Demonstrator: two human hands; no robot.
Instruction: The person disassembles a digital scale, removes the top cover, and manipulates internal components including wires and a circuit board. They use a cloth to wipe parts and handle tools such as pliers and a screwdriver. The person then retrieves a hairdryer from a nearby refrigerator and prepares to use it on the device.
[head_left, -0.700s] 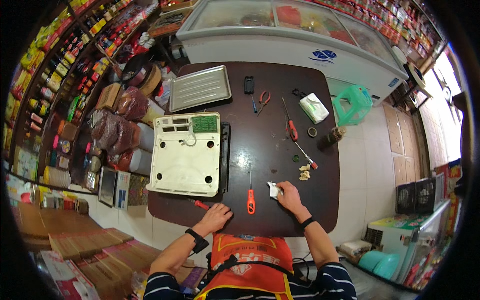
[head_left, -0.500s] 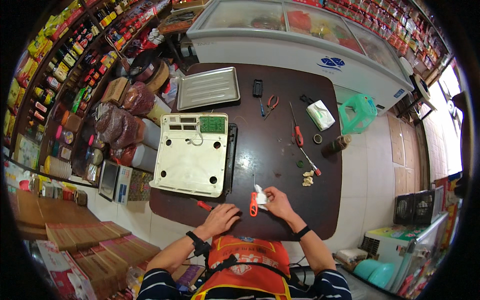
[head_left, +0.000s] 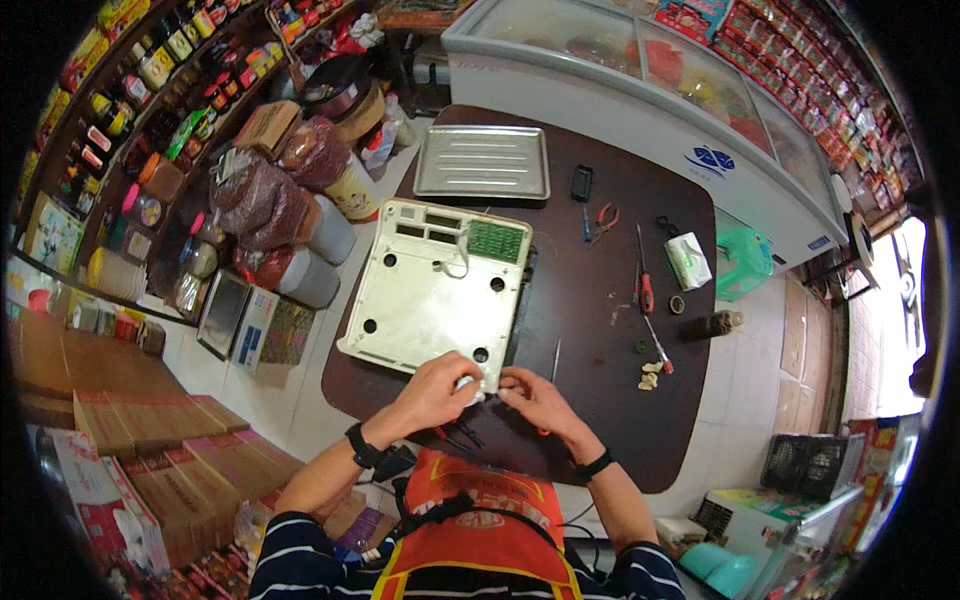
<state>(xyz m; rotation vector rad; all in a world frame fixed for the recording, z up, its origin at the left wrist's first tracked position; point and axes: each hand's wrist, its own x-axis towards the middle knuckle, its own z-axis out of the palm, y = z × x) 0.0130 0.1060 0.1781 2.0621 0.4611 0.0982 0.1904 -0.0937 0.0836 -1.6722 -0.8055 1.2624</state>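
Note:
A cream plastic casing (head_left: 430,285), apparently a weighing scale's body with a green circuit board (head_left: 497,240) at its far right, lies on the dark table in front of me. My left hand (head_left: 435,395) is closed on a crumpled white tissue (head_left: 470,388) at the casing's near right corner. My right hand (head_left: 543,405) grips that corner's edge from the right with its fingertips. A screwdriver's thin shaft (head_left: 556,362) shows beyond my right hand, which hides most of its orange handle. A dark tool (head_left: 462,434) with a red part lies below my left wrist.
Farther off on the dark table (head_left: 590,320) are a metal tray (head_left: 482,165), red pliers (head_left: 604,222), a red screwdriver (head_left: 647,295), a white packet (head_left: 687,260), a tape roll (head_left: 677,303) and a bottle (head_left: 712,324). A green stool (head_left: 745,265) and chest freezer (head_left: 640,110) stand beyond.
Both hands have moved to the casing's near right corner. The tissue has passed from my right hand to my left. The head view has shifted, and the casing looks turned a little.

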